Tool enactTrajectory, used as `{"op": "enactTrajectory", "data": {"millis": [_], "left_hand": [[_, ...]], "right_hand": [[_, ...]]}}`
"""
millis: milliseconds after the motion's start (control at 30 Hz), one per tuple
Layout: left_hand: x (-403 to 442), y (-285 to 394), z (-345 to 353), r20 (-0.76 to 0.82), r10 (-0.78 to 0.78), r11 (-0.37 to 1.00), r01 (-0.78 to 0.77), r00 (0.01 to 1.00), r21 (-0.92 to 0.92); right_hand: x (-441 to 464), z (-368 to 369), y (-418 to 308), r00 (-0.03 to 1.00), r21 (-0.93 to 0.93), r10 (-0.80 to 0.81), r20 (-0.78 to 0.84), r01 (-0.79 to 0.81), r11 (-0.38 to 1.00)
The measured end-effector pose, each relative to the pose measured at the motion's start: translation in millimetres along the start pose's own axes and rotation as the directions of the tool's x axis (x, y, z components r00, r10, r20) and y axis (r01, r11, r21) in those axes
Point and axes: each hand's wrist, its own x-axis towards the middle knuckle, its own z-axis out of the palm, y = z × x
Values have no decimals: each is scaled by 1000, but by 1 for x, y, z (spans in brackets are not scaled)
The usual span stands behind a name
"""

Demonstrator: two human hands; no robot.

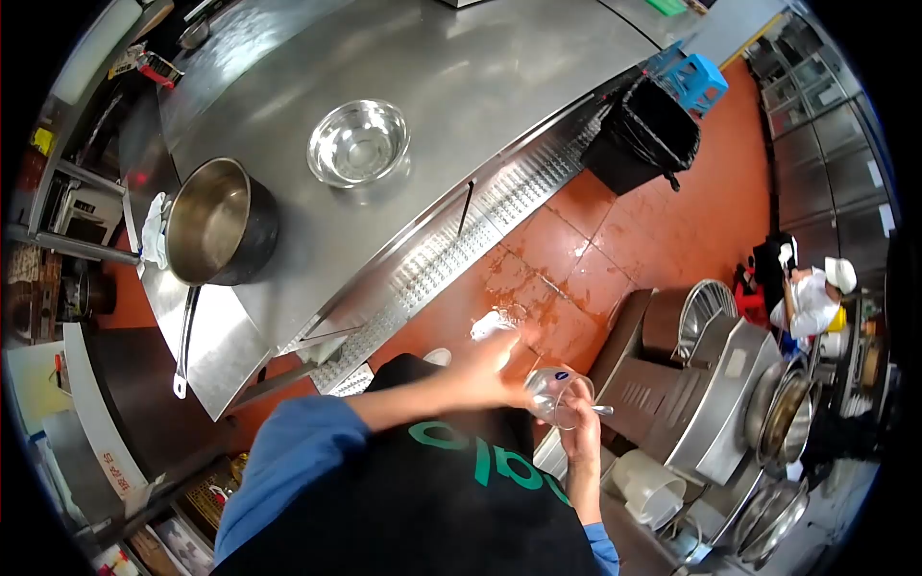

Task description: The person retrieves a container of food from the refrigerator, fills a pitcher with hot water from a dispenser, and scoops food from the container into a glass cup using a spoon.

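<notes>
My right hand (pixel 582 437) is closed around a clear glass cup (pixel 549 382) with a small dark blue sticker on its side. The cup is tilted in front of my apron. A metal spoon (pixel 603 410) sticks out to the right beside the cup and my fingers; its other end is hidden. My left hand (pixel 485 374) is smeared by motion just left of the cup. I cannot make out its fingers or whether it touches the glass.
A steel counter (pixel 461 86) carries a shiny metal bowl (pixel 359 144) and a deep pot (pixel 219 221) with a long handle. The tiled floor (pixel 538 259) looks wet. A black bin (pixel 643 134), blue stool (pixel 693 82) and white pitcher (pixel 649 488) stand rightward. Another person (pixel 812 302) is far right.
</notes>
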Motion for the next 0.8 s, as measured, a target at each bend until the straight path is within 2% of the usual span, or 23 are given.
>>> {"op": "enactTrajectory", "data": {"millis": [33, 67, 100, 133, 167, 200, 233, 267, 300, 333, 367, 400, 433, 500, 533, 600, 633, 667, 700, 733, 767, 800], "left_hand": [[12, -14, -31, -123, -328, 943, 317, 937, -100], [24, -50, -72, -277, -513, 839, 406, 812, -362], [35, -85, -113, -411, -660, 709, 340, 628, -618], [25, -143, -144, -501, -653, 677, 140, 568, -722], [45, -144, -177, -575, -731, 642, 84, 369, -762], [66, -144, -210, -618, -771, 627, 11, 151, -779], [80, -165, -233, -637, -769, 638, 6, 45, -770], [88, -192, -253, -633, -774, 633, -25, 6, -774], [97, -205, -266, -688, -724, 684, 80, -37, -725], [96, -238, -285, -669, -743, 663, 109, -29, -741], [105, -220, -270, -677, -734, 678, -14, -48, -735], [111, -189, -255, -665, -746, 665, -93, -33, -741], [104, -216, -265, -724, -683, 729, 28, 95, -684], [160, -187, -248, -705, -656, 679, 199, -269, -707], [194, -166, -232, -719, -648, 692, 201, -251, -693], [255, -125, -189, -740, -632, 710, 210, -231, -672], [287, -111, -168, -760, -636, 722, 245, -133, -647], [323, -98, -148, -770, -637, 733, 280, -35, -619], [357, -92, -134, -769, -636, 745, 313, 63, -590], [390, -100, -123, -743, -654, 736, 349, 144, -580], [425, -109, -112, -708, -669, 729, 384, 226, -567], [466, -94, -89, -654, -694, 718, 358, 302, -597]], "right_hand": [[6, -1, -20, 995, -129, -27, -97, 14, 992], [23, -28, -22, 978, -340, -122, -166, 59, 938], [41, -65, -18, 947, -532, -235, -221, 85, 843], [53, -98, -16, 880, -852, -410, -241, 10, 524], [60, -127, -17, 798, -980, -569, -198, -156, 122], [63, -148, -23, 769, -935, -538, -345, -334, 123], [68, -170, -29, 714, -859, -503, -488, -496, 128], [73, -210, -23, 642, -763, -449, -621, -626, 162], [72, -249, -15, 553, -641, -386, -739, -752, 150], [63, -290, -1, 492, -573, -370, -788, -807, 145], [53, -320, 6, 401, -441, -267, -876, -890, 112], [34, -347, 16, 394, -411, -214, -894, -911, 38], [18, -347, 12, 355, -371, -186, -916, -927, 57], [4, -368, 30, 115, -143, -157, -981, -973, 183], [5, -376, 28, 99, -112, -81, -992, -979, 173], [33, -421, 33, 273, -257, 135, -952, -958, 124], [57, -449, 32, 404, -387, 181, -897, -914, 124], [90, -427, -47, 435, -401, 297, -850, -900, 170], [137, -471, -31, 456, -410, 168, -874, -877, 250], [185, -493, -73, 572, -524, 140, -808, -807, 272], [228, -509, -116, 625, -576, 66, -778, -751, 324], [273, -523, -163, 653, -595, -41, -757, -662, 456]]}}
